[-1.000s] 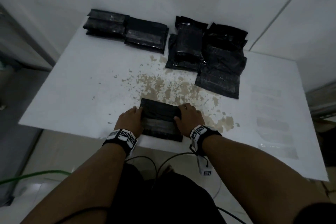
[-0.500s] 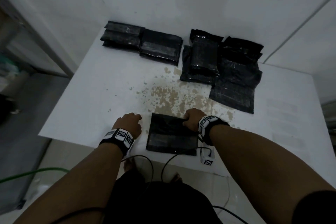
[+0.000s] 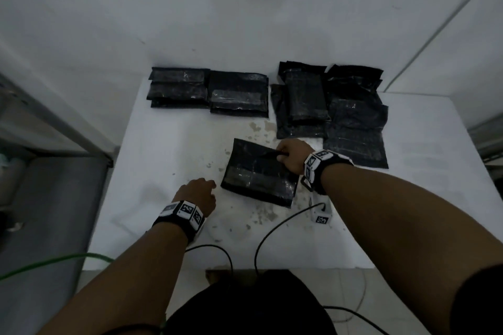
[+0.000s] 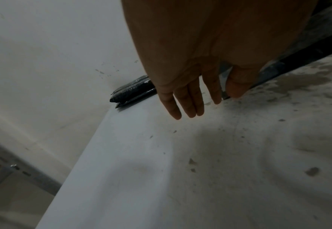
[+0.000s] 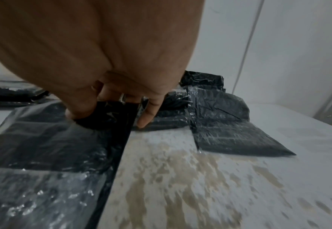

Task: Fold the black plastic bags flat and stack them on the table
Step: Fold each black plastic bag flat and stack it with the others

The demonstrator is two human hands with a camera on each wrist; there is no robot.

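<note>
Head view shows the right hand (image 3: 291, 156) pinching the far right edge of a folded black bag (image 3: 258, 173), which lies flat on the white table (image 3: 163, 149) with its far corner turned slightly toward the grip. In the right wrist view the thumb presses down on the top of the bag (image 5: 49, 139) while the fingers (image 5: 148, 114) curl under its edge, so the plastic is caught between them; a ring shows on one finger. Just beyond the grip, toward the wall, sits a loose heap of unfolded bags (image 3: 330, 106), some overlapping one another, with its nearest sheet lying just to the right of the gripping hand. Farther off to the left of the grip, against the wall, two neat stacks of folded bags (image 3: 208, 92) rest side by side. The left hand (image 3: 197, 193) hangs over the table on the near left side of the held bag, apart from it; the left wrist view shows its fingers (image 4: 188, 99) straight and relaxed, holding nothing. Brownish worn patches (image 5: 190, 170) mark the tabletop around and under the held bag.
</note>
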